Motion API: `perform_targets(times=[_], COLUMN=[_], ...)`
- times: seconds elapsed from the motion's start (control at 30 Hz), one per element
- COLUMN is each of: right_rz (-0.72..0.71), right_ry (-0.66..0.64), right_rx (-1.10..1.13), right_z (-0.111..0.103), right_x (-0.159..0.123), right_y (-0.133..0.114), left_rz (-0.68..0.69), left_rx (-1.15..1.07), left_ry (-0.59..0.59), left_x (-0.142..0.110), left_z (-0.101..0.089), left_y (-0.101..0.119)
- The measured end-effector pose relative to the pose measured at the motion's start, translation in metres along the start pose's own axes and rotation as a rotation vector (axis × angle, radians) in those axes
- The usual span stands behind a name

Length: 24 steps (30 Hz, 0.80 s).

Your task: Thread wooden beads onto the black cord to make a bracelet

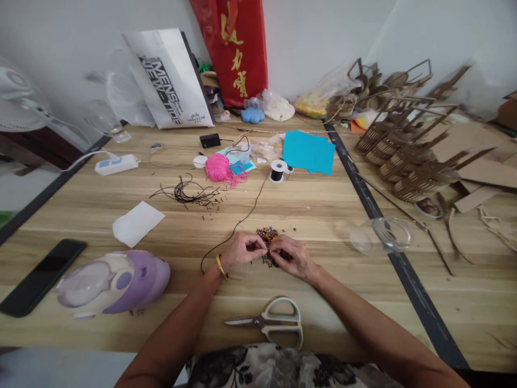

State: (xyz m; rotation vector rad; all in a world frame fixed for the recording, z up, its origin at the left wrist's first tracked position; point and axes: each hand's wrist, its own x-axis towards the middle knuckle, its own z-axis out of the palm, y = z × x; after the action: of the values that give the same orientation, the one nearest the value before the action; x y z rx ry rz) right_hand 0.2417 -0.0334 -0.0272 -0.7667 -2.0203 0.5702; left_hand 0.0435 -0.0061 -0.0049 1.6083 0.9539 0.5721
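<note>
While left hand (245, 249) and right hand (293, 257) pinch narrowly above beads (267, 233) | contents unclear | cord (256, 203), lengthwise, curves near-left from spool (277, 171)

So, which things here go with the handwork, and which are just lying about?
Likely part of it: left hand, right hand, both pinching at beads; cord; spool; scissors.

Likely just lying about: phone, pink yarn, blue sheets, power strip, red bag, white bag.

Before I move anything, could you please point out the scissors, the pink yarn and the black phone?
Scissors (282, 328): head view, handle.
Pink yarn (217, 167): head view, ball.
Black phone (43, 276): head view, screen.
</note>
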Motion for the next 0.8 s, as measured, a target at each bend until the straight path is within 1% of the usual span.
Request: perform_targets(times=[0.53, 0.8], right_rz=[0.026, -0.006], right_ry=[-0.017, -0.024], right_rx=[0.015, -0.010], right_z=[-0.0013, -0.0015], right_x=[0.0007, 0.0017], right_y=[-0.0019, -0.0025], left_rz=[0.011, 0.022], left_rx=[0.000, -0.014], left_ry=[-0.003, -0.020], left_x=[0.0001, 0.0010], left_z=[0.0002, -0.0001], left_y=[0.0011, -0.0011])
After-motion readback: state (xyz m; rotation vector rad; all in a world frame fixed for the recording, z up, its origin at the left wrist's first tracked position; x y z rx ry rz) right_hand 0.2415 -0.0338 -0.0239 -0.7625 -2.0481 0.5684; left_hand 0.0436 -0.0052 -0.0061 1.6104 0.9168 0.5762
